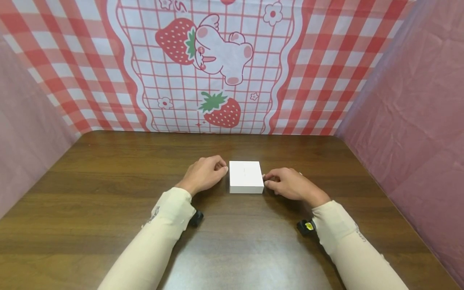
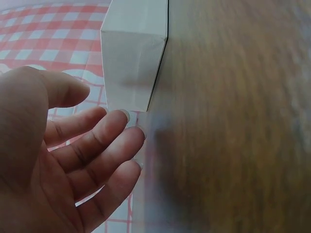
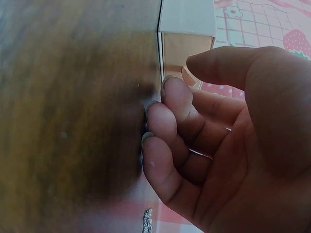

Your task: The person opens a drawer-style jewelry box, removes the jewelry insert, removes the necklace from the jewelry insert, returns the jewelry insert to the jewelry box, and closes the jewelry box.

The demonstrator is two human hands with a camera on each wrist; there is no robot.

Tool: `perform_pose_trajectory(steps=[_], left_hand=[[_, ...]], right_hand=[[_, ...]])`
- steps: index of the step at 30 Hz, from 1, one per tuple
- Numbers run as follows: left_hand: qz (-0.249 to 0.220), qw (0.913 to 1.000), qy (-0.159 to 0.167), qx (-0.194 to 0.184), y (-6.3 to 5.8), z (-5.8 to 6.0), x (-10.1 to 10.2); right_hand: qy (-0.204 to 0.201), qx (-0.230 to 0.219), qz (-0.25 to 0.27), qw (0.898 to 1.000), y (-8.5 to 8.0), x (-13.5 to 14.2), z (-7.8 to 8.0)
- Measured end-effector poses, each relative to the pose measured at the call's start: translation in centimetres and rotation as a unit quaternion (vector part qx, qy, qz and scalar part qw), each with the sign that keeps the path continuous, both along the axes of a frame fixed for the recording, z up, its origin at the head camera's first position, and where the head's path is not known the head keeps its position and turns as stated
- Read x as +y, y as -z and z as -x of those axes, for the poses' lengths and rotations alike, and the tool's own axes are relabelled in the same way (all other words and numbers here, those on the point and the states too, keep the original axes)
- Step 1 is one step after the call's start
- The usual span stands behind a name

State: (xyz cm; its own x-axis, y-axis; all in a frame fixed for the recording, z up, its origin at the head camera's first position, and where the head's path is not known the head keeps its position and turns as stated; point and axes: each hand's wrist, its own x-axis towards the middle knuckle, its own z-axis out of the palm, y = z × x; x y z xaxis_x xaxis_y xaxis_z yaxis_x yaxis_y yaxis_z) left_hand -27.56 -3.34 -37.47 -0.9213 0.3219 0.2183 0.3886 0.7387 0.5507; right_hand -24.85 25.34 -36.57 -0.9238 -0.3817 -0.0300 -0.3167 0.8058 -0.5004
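Observation:
A flat, square white box (image 1: 246, 177) lies on the wooden table between the two hands, with faint, unreadable marking on its top. Just off its left side is my left hand (image 1: 206, 174), fingers loosely bent and the palm holding nothing. The left wrist view shows the thumb and fingertips (image 2: 119, 116) close to a plain end of the box (image 2: 130, 65). My right hand (image 1: 290, 183) lies at the box's right side, fingers loosely curled. In the right wrist view, its index fingertip reaches the box's side (image 3: 182, 43); whether it presses there I cannot tell.
The brown wooden table (image 1: 232, 241) spreads around the box and both forearms. Behind it hangs a red-and-white checked cloth (image 1: 319, 68) with strawberries and a cartoon animal. Pink fabric (image 1: 417, 121) borders both sides. A black wrist device (image 1: 305, 227) sits beneath each sleeve cuff.

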Motion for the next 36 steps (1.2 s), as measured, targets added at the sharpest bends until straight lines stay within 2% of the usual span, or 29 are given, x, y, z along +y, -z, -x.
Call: perform_pose_trajectory(steps=[14, 28, 36], left_hand=[[-0.002, 1.0000, 0.002, -0.002, 0.22, 0.06, -0.07], [0.071, 0.9963, -0.002, 0.047, -0.12, -0.24, 0.25], [0.096, 0.9932, 0.000, 0.066, -0.16, -0.17, 0.31]], right_hand=[[0.000, 0.001, -0.002, 1.000, -0.05, -0.18, -0.02], [0.000, -0.001, 0.001, 1.000, -0.18, 0.05, -0.03], [0.012, -0.003, 0.010, 1.000, -0.42, 0.40, -0.15]])
